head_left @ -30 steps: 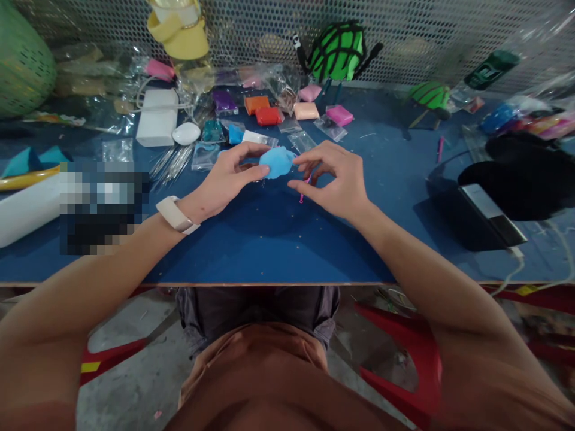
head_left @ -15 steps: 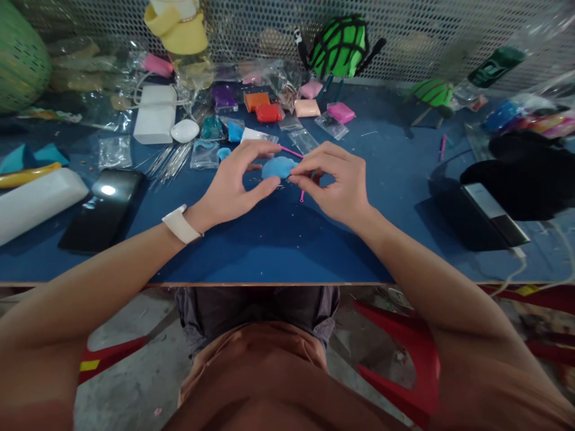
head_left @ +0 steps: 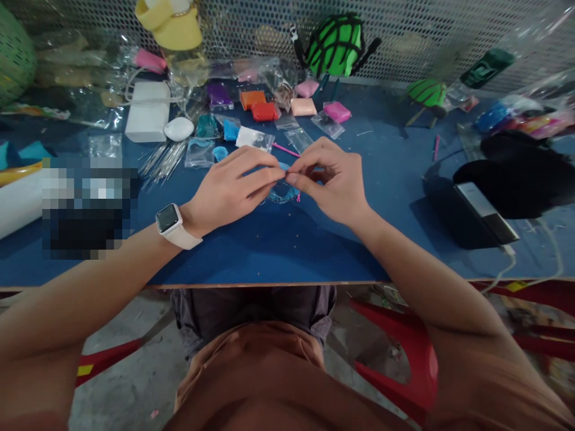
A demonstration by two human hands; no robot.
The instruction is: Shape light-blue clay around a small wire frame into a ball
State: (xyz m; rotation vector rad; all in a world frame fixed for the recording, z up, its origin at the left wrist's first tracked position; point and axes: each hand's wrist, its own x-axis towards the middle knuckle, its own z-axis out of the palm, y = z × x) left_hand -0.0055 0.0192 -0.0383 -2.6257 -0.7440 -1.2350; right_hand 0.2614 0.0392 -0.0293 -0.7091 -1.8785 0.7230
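Note:
In the head view, my left hand (head_left: 236, 182) is turned back upward, its fingers closed on a piece of soft blue modelling clay (head_left: 284, 166). My right hand (head_left: 333, 175) pinches at the same spot with thumb and forefinger, and the fingertips of both hands meet there. Most of the clay is covered by my fingers. Under the hands lies a clear, bluish crinkled piece (head_left: 284, 193) that I cannot make out well. A thin pink stick (head_left: 286, 149) rests on the table just behind the fingers.
Small packs of coloured clay, such as a red pack (head_left: 264, 112) and a purple pack (head_left: 219, 96), lie behind the hands. Thin wires (head_left: 162, 163) are at left. A green-and-black turtle-like figure (head_left: 336, 45) stands at the back. A black box (head_left: 478, 218) sits at right.
My left hand has rolled over from thumb-side up to back up, bringing its fingers to my right fingertips. The blue clay is now mostly hidden. The view has shifted slightly.

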